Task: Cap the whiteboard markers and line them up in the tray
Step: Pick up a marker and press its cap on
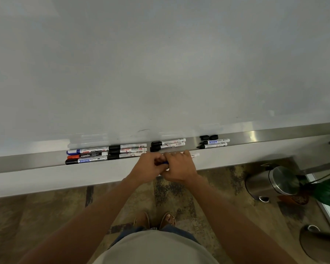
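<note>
While both hands (168, 164) grip a slim white marker (194, 155), steel tray (274, 135) gleams.

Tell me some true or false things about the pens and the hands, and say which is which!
1. Both hands hold one marker together. True: the left hand and the right hand grip it.
2. Two loose black caps lie in the tray. True.
3. The two markers at the right are capped. False: their tips are bare.
4. The steel bin stands on the tray. False: it stands on the floor.
5. The red-capped marker is in a hand. False: it lies in the tray.
</note>
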### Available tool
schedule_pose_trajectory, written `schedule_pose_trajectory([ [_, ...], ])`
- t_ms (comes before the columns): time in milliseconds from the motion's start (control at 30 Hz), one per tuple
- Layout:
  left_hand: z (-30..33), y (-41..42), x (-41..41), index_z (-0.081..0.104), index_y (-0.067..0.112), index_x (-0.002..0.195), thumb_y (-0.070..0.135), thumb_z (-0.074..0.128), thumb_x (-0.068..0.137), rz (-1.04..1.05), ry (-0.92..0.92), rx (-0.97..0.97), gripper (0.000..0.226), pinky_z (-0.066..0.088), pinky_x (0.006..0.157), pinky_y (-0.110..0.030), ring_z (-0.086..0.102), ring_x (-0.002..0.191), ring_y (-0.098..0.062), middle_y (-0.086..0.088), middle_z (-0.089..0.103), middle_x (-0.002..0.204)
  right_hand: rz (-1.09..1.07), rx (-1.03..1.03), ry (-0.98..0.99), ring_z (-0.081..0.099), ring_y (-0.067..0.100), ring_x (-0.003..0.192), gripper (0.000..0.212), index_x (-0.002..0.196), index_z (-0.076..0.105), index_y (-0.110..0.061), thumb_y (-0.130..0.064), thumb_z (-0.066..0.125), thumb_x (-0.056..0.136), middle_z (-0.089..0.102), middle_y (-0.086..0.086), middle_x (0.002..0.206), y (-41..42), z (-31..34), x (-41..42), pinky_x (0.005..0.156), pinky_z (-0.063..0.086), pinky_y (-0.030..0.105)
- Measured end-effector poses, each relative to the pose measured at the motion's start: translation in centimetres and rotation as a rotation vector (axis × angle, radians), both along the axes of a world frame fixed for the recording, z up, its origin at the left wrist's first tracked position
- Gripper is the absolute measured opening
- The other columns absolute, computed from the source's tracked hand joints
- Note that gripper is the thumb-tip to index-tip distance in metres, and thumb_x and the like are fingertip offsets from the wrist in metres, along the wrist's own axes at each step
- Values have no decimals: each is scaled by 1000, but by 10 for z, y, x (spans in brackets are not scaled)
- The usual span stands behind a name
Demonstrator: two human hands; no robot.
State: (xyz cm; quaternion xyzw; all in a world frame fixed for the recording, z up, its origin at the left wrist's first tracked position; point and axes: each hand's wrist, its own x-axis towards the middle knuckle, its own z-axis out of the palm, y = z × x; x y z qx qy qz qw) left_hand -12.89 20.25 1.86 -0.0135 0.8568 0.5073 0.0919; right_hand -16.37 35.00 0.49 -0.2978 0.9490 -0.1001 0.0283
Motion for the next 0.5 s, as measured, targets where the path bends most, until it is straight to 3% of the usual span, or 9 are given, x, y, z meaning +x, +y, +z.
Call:
schedule_pose_trajectory([
  [133,0,-2,-2,73,20,75,16,75,71,3,-108,75,6,50,65,-23,64,66,-6,4,71,71,17,-23,67,63,28,64,57,92,57,-13,-58,24,81,68,4,73,3,-4,7,67,38,36],
  [267,3,-1,-3,73,16,81,10,69,71,-20,-202,193,12,54,68,-30,67,71,-10,-5,73,77,16,-102,110,60,27,50,51,99,56,-15,-57,33,82,67,2,68,0,1,10,51,44,29],
  [400,2,-5,-4,71,10,91,7,66,73,-58,-254,241,19,57,78,-37,70,84,-21,-10,73,87,4,-117,126,62,29,50,60,115,56,-14,-59,33,82,71,3,84,-3,3,14,48,44,29],
  [500,2,-8,-4,70,11,93,5,66,73,-78,-267,269,20,57,79,-35,70,86,-20,-9,73,88,5,-117,119,64,30,54,65,124,53,-14,-60,33,83,70,4,94,-7,3,15,50,46,31],
])
